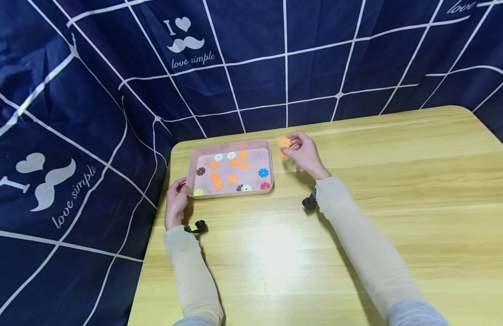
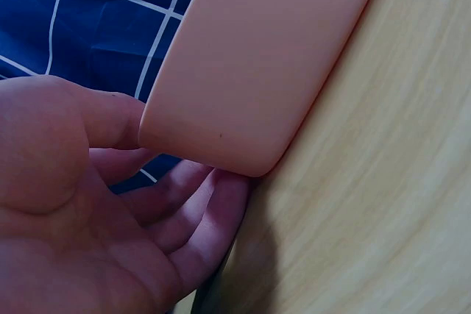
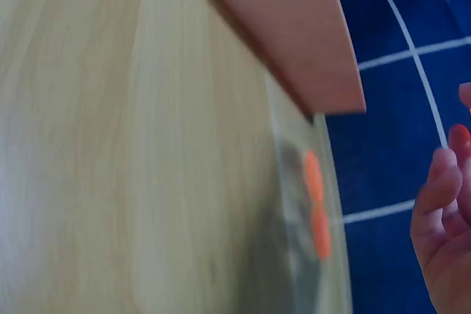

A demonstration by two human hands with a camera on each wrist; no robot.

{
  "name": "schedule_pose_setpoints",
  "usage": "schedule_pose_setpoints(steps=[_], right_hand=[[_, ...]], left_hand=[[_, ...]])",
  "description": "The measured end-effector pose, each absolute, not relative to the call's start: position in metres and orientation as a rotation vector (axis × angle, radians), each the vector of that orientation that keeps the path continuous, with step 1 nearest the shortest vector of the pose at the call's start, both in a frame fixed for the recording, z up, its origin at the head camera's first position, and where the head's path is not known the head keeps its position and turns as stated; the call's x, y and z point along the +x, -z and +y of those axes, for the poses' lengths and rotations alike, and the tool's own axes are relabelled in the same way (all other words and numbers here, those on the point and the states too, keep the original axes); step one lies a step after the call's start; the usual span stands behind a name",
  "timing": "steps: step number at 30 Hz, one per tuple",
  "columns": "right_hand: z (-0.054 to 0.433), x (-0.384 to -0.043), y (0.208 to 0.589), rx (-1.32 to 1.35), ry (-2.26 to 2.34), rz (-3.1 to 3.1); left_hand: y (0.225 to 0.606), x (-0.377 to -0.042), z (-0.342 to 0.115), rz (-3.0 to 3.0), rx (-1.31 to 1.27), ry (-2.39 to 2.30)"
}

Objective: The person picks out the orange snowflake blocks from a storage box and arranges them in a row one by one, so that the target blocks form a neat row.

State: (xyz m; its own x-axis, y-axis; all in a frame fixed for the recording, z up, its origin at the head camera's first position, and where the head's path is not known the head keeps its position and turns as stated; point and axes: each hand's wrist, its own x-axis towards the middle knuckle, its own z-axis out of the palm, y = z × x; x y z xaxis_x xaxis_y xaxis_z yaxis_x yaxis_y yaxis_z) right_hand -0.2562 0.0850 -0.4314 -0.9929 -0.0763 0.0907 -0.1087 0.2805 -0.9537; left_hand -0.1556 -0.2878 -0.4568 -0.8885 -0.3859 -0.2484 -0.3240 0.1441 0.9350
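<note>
The pink tray [image 1: 235, 194] lies on the table with several small notched discs in it, most of them orange [image 1: 233, 179]. My left hand [image 1: 176, 201] grips the tray's near left corner; the left wrist view has the thumb at the wall [image 2: 235, 56] and fingers curled by the base. To the right of the tray, my right hand [image 1: 303, 153] pinches an orange notched disc [image 1: 285, 142] just above the table. Two blurred orange discs [image 3: 315, 174] lie on the table below it in the right wrist view. The right fingertips are partly cut off there.
White discs [image 1: 218, 157], a blue disc [image 1: 263, 172], a red disc [image 1: 265, 185], a yellow-green disc [image 1: 198, 192] and brown discs [image 1: 200, 171] also lie in the tray. A dark blue curtain [image 1: 255, 86] borders the wooden table [image 1: 398, 181] behind and at left.
</note>
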Motion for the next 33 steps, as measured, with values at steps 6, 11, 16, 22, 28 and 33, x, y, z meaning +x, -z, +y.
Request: schedule_pose_setpoints(steps=[6, 11, 16, 22, 28, 33], right_hand=[[0.105, -0.261, 0.44, 0.004, -1.819, -2.464], [0.12, -0.263, 0.446, -0.086, -1.795, -2.444], [0.134, -0.263, 0.452, -0.149, -1.751, -2.496], [0.148, -0.267, 0.462, -0.172, -1.748, -2.56], [0.152, -0.268, 0.466, -0.146, -1.744, -2.638], [0.152, -0.268, 0.467, -0.08, -1.715, -2.72]], left_hand=[[0.457, -0.156, -0.288, -2.338, 0.723, 1.877], [0.457, -0.157, -0.288, -2.341, 0.717, 1.881], [0.457, -0.157, -0.288, -2.349, 0.711, 1.878], [0.457, -0.156, -0.288, -2.342, 0.709, 1.884], [0.458, -0.156, -0.288, -2.331, 0.698, 1.896], [0.457, -0.156, -0.288, -2.333, 0.692, 1.892]])
